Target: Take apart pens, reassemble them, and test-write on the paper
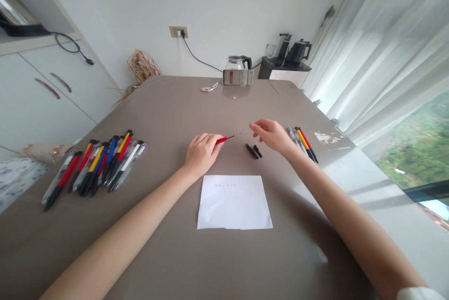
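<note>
My left hand [202, 154] is closed around the red barrel of a pen [220, 140]. A thin dark refill [235, 135] sticks out of the barrel to the right, its far part looking silvery. Just past that tip is my right hand [268, 134], with thumb and forefinger brought together. Whatever may be between those fingertips is too small to make out. Below the right hand, two black pen parts [251, 151] lie side by side on the table. A white sheet of paper [234, 203] with a faint line of writing lies nearer to me.
Many pens in red, yellow, blue and clear [101, 162] lie bunched on the left of the brown table [168, 262]. Several more pens [306, 143] lie beside my right forearm. A propped phone [237, 77] stands at the far edge, before a glass kettle [234, 62].
</note>
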Available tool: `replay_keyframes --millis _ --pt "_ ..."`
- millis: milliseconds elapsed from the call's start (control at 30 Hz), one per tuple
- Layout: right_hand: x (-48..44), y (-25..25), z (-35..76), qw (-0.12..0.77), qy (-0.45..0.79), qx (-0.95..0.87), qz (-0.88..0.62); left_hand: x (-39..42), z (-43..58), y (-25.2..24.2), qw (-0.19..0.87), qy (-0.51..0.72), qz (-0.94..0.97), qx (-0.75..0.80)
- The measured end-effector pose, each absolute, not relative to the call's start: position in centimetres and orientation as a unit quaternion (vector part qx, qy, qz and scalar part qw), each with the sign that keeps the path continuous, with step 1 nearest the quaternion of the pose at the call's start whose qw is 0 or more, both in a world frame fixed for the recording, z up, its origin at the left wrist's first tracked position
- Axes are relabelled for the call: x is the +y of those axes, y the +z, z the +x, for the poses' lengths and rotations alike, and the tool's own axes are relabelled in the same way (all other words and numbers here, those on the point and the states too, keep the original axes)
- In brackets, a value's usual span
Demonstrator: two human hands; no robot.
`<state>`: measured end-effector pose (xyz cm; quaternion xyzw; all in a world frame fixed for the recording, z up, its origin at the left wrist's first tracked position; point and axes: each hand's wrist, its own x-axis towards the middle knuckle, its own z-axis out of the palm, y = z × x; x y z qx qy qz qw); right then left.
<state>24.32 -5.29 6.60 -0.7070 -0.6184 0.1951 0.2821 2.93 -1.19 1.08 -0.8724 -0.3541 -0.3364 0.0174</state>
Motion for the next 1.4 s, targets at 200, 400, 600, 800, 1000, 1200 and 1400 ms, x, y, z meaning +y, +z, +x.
replay_keyframes --millis 200,400,600,800,1000,1200,1400 --pt "-5.4 6.9 25.4 0.046 0.144 -0.656 -0.740 -1.1 2.9 1.1 0.016 -0.340 -0.872 -0.353" --pt "-3.8 6.4 23.4 -0.018 0.085 -0.664 -0.742 -1.2 2.9 1.2 0.019 -0.332 -0.873 -0.356" --pt "-2.8 6.3 22.5 -0.024 0.103 -0.646 -0.756 -1.3 2.9 1.2 0.021 -0.334 -0.872 -0.359" --pt "-3.8 8.8 23.9 0.269 0.188 -0.617 -0.715 -1.2 2.9 1.2 0.021 -0.338 -0.868 -0.363" --pt "-5.4 11.5 24.5 0.395 0.304 -0.582 -0.642 -1.3 2.9 1.1 0.021 -0.345 -0.861 -0.372" --pt "-5.6 11.7 24.5 0.381 0.314 -0.583 -0.645 -1.3 2.9 1.1 0.020 -0.342 -0.862 -0.374" --pt "-5.6 11.7 24.7 0.367 0.317 -0.581 -0.654 -1.3 2.9 1.1 0.020 -0.340 -0.859 -0.381"
